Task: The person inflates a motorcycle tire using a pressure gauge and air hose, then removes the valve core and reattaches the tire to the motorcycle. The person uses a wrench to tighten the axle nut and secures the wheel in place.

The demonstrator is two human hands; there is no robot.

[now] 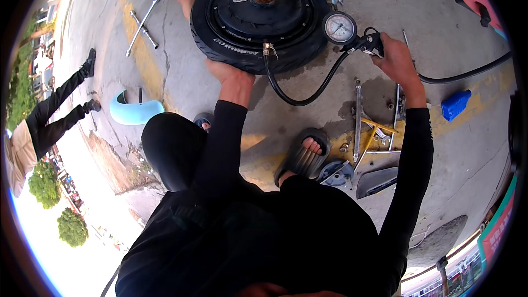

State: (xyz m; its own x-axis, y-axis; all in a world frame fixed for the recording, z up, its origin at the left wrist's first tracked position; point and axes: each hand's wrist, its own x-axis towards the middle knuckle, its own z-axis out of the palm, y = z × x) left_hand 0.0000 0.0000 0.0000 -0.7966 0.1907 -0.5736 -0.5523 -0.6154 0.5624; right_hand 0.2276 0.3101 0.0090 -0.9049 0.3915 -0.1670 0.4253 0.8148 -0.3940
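A black hub-motor wheel point(258, 22) with a rusty sprocket round its axle is at the top middle. My left hand point(228, 74) grips its tire at the near edge, the fingers hidden beneath the rubber. In my right hand point(397, 61) is the black handle of a tire inflator point(369, 43), fingers wrapped round it. Its round pressure gauge point(340, 27) faces up. From it a black hose point(300, 102) loops down and back to a brass chuck point(268, 49) at the wheel's near side. Another person's hand point(190, 1) touches the tire's far left side.
A cross-shaped lug wrench point(143, 26) and a light blue fender point(135, 109) lie on the left. Wrenches, a yellow-handled tool point(377, 126), a grey drum-like part point(336, 173) and a blue bottle point(456, 105) lie right. An air hose point(467, 74) runs rightward. Someone walks point(58, 102) at far left.
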